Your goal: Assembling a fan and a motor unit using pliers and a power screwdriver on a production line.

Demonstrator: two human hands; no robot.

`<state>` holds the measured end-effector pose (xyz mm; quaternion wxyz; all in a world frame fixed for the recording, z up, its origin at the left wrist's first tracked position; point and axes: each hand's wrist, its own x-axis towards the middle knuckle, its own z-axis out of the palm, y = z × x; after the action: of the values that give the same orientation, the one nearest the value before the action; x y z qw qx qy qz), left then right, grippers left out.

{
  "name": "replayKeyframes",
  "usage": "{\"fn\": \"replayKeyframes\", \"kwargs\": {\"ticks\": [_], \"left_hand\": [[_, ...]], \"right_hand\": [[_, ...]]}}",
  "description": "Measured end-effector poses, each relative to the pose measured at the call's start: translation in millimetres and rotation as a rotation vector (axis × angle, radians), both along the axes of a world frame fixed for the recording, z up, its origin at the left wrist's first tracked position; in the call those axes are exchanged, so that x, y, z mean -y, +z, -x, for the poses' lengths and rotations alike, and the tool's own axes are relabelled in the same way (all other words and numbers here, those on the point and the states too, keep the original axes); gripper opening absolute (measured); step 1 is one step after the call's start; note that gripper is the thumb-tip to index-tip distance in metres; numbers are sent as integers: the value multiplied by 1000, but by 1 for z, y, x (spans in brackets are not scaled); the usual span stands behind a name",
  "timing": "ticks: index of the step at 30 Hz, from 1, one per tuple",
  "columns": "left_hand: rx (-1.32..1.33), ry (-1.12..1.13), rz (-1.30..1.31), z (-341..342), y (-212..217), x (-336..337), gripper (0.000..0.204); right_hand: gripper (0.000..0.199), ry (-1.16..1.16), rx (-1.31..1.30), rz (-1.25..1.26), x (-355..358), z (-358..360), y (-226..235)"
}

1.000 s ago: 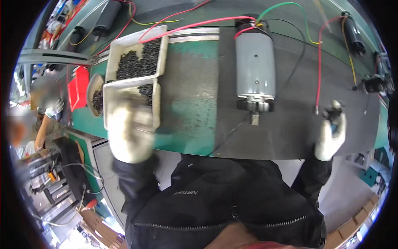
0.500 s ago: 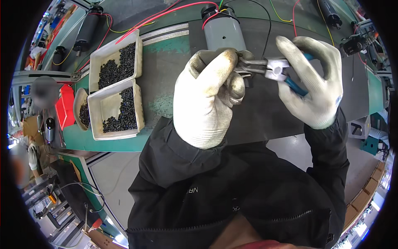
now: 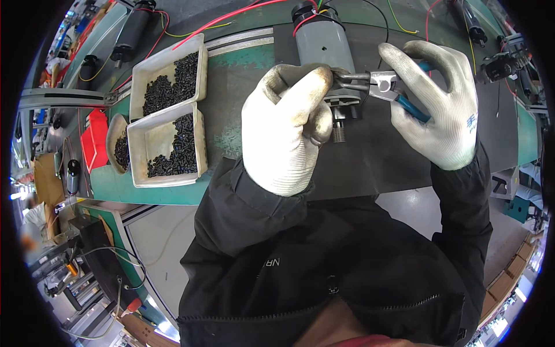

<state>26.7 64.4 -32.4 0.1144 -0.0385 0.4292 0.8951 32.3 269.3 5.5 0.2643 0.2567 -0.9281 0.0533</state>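
My gloved right hand (image 3: 445, 110) is closed round the blue handles of a pair of pliers (image 3: 381, 85). Their slim metal jaws point left and reach the fingertips of my left hand (image 3: 280, 130). That hand, also in a white glove, is pinched at the jaw tips; whatever lies between its thumb and finger is too small and hidden to name. Behind and below the pliers lies a grey cylindrical motor (image 3: 326, 49) with a black end cap. From its near end a ridged metal shaft (image 3: 339, 133) sticks out toward me.
Two white bins (image 3: 136, 147) of small black parts stand to the left, with a smaller scoop-like dish (image 3: 114, 132) and a red bin (image 3: 94, 141) beside them. Red, yellow and black wires (image 3: 225, 20) run across the back. More black motors (image 3: 132, 34) lie at the far edge.
The view has shifted slightly, so bins and motor sit a little further right. The ridged shaft now shows below the left hand. Both hands keep their hold.
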Motion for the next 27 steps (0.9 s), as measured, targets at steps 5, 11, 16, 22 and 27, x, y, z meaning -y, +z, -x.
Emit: {"fn": "replayKeyframes", "kwargs": {"ticks": [5,11,16,22,27], "left_hand": [[-37,2,1,7,-6,0,25],[-147,59,262,8,5,-5,27],[-236,0,228,29,17,-8,13],[-223,32,120,31,12,-6,23],[-142,34,35,33,5,-6,25]], "right_hand": [[63,20,-6,4,-4,11,-11],[53,-1,6,70,-7,22,-26],[50,-39,-118,206,-3,32,-21],[56,-2,120,272,2,28,-11],[56,-29,21,59,8,25,1]]}}
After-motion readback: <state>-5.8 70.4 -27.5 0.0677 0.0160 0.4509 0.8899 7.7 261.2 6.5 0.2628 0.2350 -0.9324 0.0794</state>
